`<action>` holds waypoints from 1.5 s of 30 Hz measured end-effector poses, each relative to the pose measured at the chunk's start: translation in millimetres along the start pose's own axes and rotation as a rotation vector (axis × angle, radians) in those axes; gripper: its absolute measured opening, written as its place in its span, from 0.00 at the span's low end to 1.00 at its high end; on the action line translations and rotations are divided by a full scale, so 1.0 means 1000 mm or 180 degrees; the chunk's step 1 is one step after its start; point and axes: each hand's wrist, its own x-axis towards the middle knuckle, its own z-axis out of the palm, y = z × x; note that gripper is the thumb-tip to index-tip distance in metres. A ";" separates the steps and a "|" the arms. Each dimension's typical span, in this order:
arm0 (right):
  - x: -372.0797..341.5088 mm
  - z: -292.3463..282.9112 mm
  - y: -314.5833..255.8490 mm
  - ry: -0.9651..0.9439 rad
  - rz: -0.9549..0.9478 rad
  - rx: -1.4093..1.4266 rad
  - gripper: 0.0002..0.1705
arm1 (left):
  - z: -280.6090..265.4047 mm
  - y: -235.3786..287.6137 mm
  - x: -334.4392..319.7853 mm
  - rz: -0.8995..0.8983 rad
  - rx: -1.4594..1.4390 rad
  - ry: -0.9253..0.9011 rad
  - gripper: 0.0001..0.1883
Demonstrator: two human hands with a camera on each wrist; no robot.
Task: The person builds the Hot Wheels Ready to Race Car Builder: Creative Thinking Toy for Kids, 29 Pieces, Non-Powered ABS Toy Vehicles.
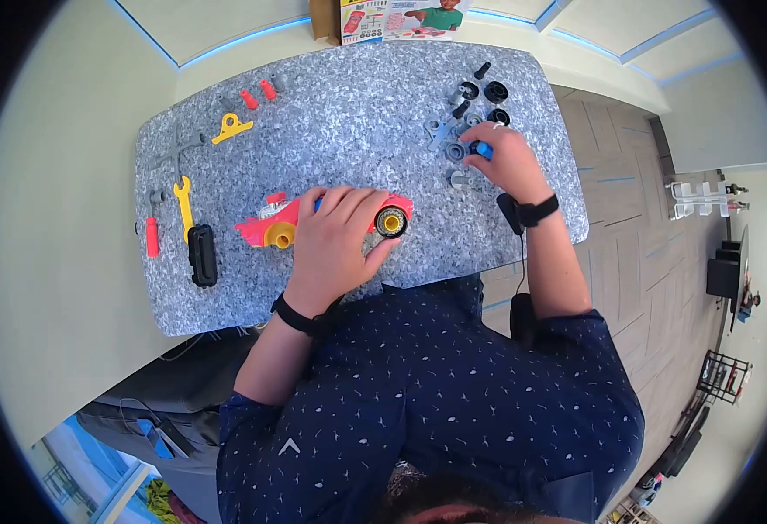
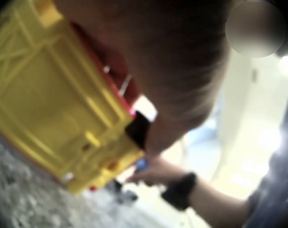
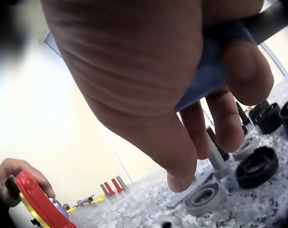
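Observation:
My left hand [image 1: 331,240] grips a red toy car [image 1: 257,230] from above, fingers over its body and thumb close to the rear wheel [image 1: 391,222]. The car is tipped, one side facing up. Its yellow underside [image 2: 49,90] fills much of the left wrist view. Over the right of the table, my right hand [image 1: 512,159] holds a blue-handled screwdriver [image 3: 208,71] with a dark shaft; the palm hides part of the handle. Below that hand lie a grey ring [image 3: 205,198] and a black wheel [image 3: 257,167].
Black wheels [image 1: 496,92] and other small parts lie at the table's far right. Toward the left are a yellow wrench [image 1: 184,205], a yellow bracket [image 1: 231,129], red pieces [image 1: 249,99] and a black handheld device [image 1: 202,255]. A printed box [image 1: 401,19] stands beyond the far edge.

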 end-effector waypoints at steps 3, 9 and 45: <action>0.010 0.011 0.015 -0.0293 -0.0186 -0.0140 0.21 | -0.001 0.000 -0.001 -0.0017 0.0003 -0.0012 0.32; 0.011 0.014 0.014 -0.0560 -0.0264 -0.0330 0.19 | -0.001 0.001 -0.002 -0.0050 -0.0010 0.0000 0.32; -0.023 0.021 -0.158 -0.0114 -0.0685 0.1240 0.10 | -0.001 -0.003 -0.004 0.0057 -0.0103 0.0072 0.30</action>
